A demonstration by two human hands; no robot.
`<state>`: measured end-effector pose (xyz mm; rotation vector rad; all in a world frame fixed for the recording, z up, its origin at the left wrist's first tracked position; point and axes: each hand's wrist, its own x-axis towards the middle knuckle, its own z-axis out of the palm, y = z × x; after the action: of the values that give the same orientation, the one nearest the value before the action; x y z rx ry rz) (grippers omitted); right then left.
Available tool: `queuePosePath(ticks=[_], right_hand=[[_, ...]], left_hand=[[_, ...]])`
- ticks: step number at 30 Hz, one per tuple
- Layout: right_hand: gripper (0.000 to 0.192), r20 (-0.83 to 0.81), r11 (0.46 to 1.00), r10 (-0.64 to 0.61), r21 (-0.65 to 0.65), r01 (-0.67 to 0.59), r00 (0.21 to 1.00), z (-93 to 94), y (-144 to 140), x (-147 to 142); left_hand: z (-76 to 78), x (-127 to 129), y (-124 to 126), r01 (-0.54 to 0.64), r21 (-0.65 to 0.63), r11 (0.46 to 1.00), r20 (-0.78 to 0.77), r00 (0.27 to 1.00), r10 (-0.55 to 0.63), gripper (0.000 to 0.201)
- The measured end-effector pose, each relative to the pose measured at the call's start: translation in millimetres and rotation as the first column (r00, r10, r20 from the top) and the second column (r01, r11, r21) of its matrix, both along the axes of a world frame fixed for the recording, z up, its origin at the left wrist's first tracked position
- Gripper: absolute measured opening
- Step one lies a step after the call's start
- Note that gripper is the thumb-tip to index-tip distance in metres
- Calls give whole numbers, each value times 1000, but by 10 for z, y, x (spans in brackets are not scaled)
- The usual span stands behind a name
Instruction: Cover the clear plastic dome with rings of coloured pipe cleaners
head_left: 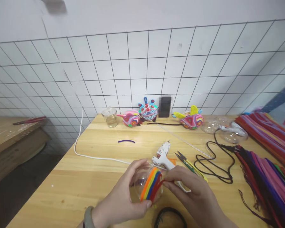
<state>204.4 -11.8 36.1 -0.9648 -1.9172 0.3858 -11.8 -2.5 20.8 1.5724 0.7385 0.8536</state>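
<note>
Low over the near edge of the pale wooden counter [85, 177], the left hand [123, 196] is curled around a clear plastic ball [142, 185], thumb beneath and fingers over its left side. Stripes of fuzzy pipe cleaner [150, 186] in orange, yellow, blue and red lie side by side across the ball's front. The right hand [192, 193] presses its fingertips against the red stripe at the ball's right edge, pinching it closed there. Just behind the hands, a white hot-glue gun [162, 155] rests on the counter, with small green-handled snips [187, 164] beside it and a looped black cord [216, 164] further right. Bundles of coloured pipe cleaners [263, 148] lie along the right side. At the wall stand a small glass jar [110, 117] and three finished striped ornaments [148, 111]. A short purple pipe-cleaner piece [126, 141] lies alone mid-counter.
</note>
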Motion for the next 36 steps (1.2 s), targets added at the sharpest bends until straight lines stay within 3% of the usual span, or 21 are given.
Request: queuePosePath(ticks=[8, 16, 29, 36], right_hand=[[9, -74, 980, -48, -195, 33, 996, -14, -22, -31], [13, -192, 900, -89, -437, -4, 977, 31, -30, -92], [15, -255, 885, -124, -466, -9, 959, -1, -47, -150], [22, -411, 789, -133, -595, -155, 902, -72, -16, -166]], left_hand=[[-54, -13, 19, 37, -25, 999, 73, 997, -35, 80], [-115, -30, 13, 49, -36, 998, 138, 989, -44, 79], [-164, -5, 32, 82, -82, 993, 234, 970, -61, 80], [-212, -34, 40, 78, -85, 993, 220, 974, -58, 82]])
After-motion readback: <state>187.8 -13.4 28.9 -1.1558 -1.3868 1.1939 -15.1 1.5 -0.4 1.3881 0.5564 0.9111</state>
